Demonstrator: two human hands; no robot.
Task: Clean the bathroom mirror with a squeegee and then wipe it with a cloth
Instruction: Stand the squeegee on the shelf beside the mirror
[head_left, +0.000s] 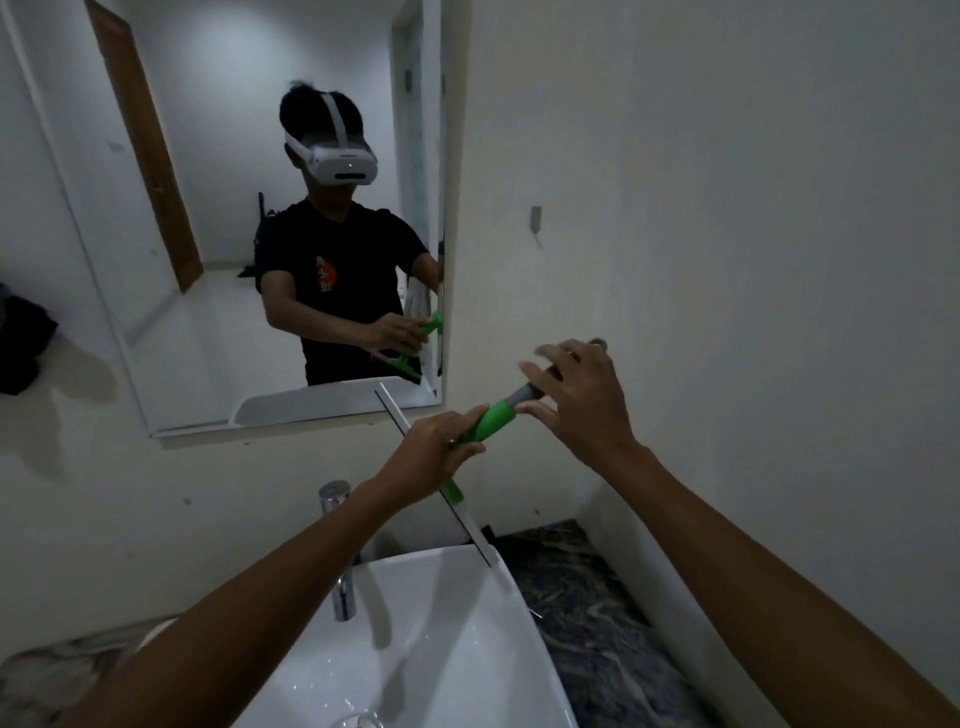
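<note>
A green-handled squeegee (493, 415) with a long thin blade hangs in front of the wall, below the mirror's lower right corner. My left hand (431, 462) grips the green handle close to the blade. My right hand (576, 400) rests on the grey far end of the handle, its fingers spread and only loosely around it. The blade runs diagonally from the mirror's bottom edge down to the sink's rim. The wall mirror (171, 218) fills the upper left and reflects a person with the squeegee. No cloth is in view.
A white sink (431, 623) lies below with a chrome tap (340, 551) at its back. A dark marbled counter (597, 613) runs to the right of it. A dark garment (23, 343) hangs at the left edge. A bare wall with a small hook (535, 218) is on the right.
</note>
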